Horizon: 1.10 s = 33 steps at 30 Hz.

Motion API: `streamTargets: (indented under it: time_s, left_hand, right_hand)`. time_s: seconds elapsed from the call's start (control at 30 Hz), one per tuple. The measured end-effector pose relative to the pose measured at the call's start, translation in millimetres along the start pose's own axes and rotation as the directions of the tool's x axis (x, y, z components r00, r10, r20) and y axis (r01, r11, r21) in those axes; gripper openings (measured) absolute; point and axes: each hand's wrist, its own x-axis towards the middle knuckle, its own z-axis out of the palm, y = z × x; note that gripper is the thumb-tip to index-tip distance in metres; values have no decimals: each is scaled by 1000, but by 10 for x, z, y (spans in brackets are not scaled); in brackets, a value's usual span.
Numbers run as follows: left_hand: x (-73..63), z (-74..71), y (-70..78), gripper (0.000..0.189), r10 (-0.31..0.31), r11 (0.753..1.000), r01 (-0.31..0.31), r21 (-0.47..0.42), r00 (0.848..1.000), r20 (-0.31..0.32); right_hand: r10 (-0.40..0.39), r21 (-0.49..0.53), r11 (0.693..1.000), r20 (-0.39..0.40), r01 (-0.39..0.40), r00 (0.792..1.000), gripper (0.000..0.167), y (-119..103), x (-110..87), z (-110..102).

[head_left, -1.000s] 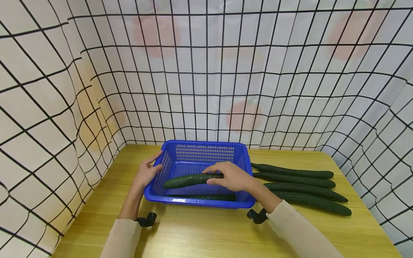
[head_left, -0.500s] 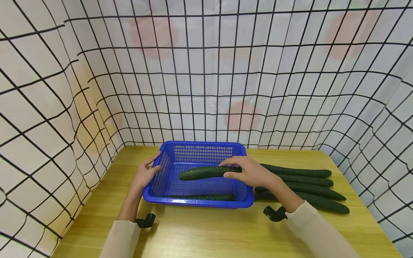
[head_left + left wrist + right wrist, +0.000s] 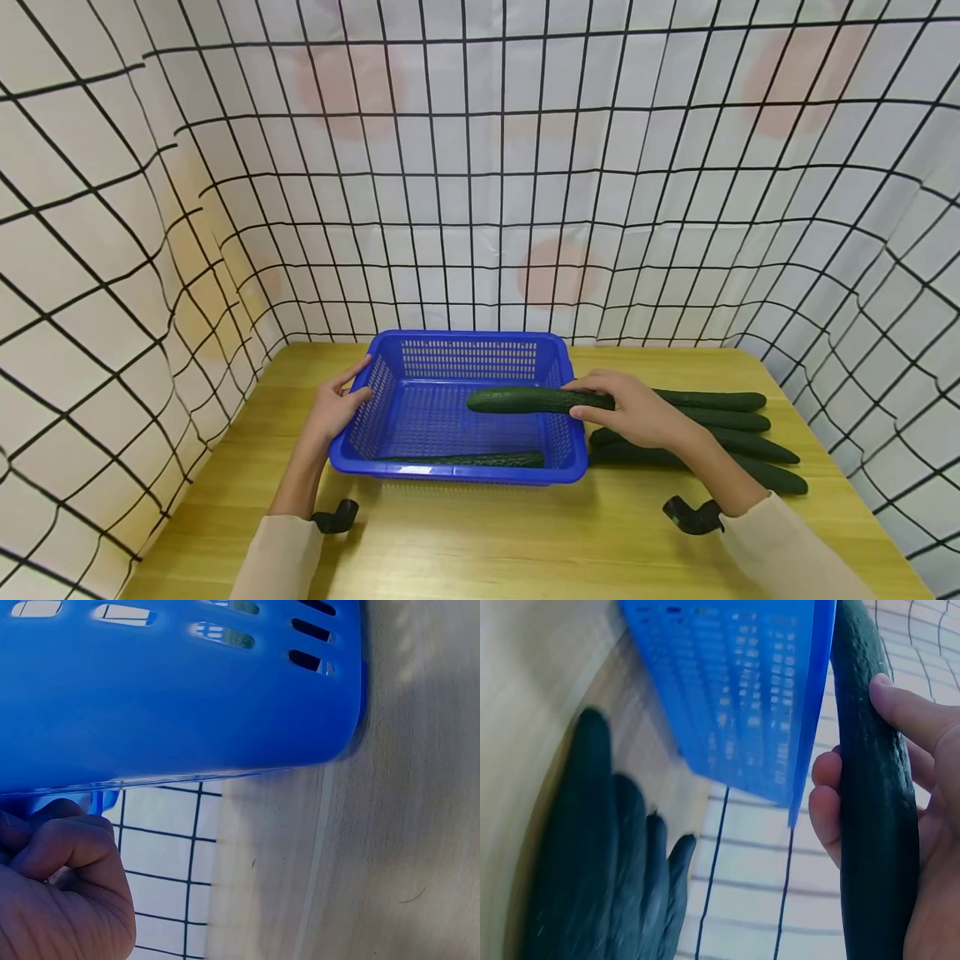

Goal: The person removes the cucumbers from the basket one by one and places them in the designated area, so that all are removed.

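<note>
My right hand (image 3: 633, 408) grips a long dark green cucumber (image 3: 517, 400), its free end over the basket and the rest passing above the right rim. The right wrist view shows thumb and fingers wrapped round this cucumber (image 3: 874, 787). A blue perforated plastic basket (image 3: 457, 472) stands on the table, and along its near wall inside lies another cucumber (image 3: 480, 459). At the basket's left rim is my left hand (image 3: 336, 410), holding the edge. Up close in the left wrist view, the left hand (image 3: 67, 885) has curled fingers at the rim, partly cut off by the frame.
Several cucumbers (image 3: 757, 473) lie side by side on the wooden table (image 3: 480, 542), right of the basket, partly behind my right hand. Black netting (image 3: 502, 267) over white sheeting encloses the table at the back and sides.
My right hand has moved right with the cucumber, from over the basket's middle to beyond its right rim. The left hand stays on the left rim.
</note>
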Motion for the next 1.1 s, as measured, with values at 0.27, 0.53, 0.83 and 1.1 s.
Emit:
streamTargets:
  time_s: [0.27, 0.53, 0.83, 1.1]
  left_hand:
    - [-32, 4, -8, 68, 15, 999, -15, 43, 1000, -1]
    - [-30, -4, -10, 68, -2, 1000, 1, 31, 1000, 7]
    - [-38, 17, -8, 67, 11, 999, -11, 41, 1000, 1]
    - [-23, -3, -9, 67, 15, 999, -16, 34, 1000, 10]
  right_hand:
    - [27, -46, 998, -68, -30, 997, 40, 229, -323, -117]
    - [93, -33, 995, -116, -97, 989, 43, 433, -593, -209]
    - [176, -44, 982, -161, -185, 971, 43, 599, -960, -358]
    - [212, -82, 970, -183, -229, 960, 44, 818, -1240, -416]
